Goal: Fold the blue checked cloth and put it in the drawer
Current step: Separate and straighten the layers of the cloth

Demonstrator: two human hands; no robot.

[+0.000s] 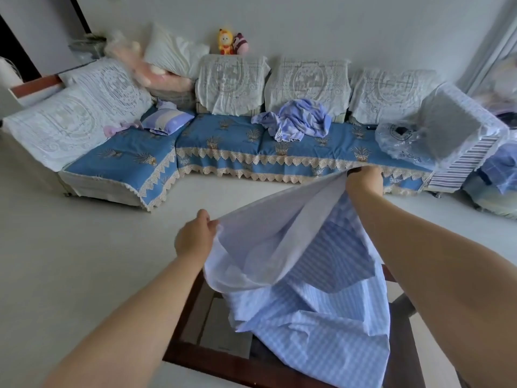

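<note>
No brand or label I can read anywhere; there's dark print on the plastic-wrapped round thing [402, 142] at the sofa's right end, too blurred to make out.

My left hand [194, 239] pinches the blue checked cloth [316, 303] at one upper corner, thumb & fingers curled onto the edge. My right hand [363, 180] grips the other upper corner farther out toward the sofa [223, 141] — fingers are hidden behind the fabric, so can't tell exactly how they lie, but the cloth hangs from that fist. The cloth is stretched between both hands in the air, pale underside facing me, the rest drooping onto the dark-framed glass table [195, 317] right below me, w/ the lower end spilling over its near edge.

Around the sofa: a crumpled blue-lilac cloth [296, 121] lies on the middle seat, a small purple pillow [166, 121] in the left corner, 2 plush toys [232, 42] on the backrest top, and a lace-covered boxy thing [458, 130] at the right end.

Between table & sofa — open pale floor [98, 247], also wide to the table's left. Right of the table is tighter: bundles [495, 186] sit on the floor past the sofa's right end.
</note>
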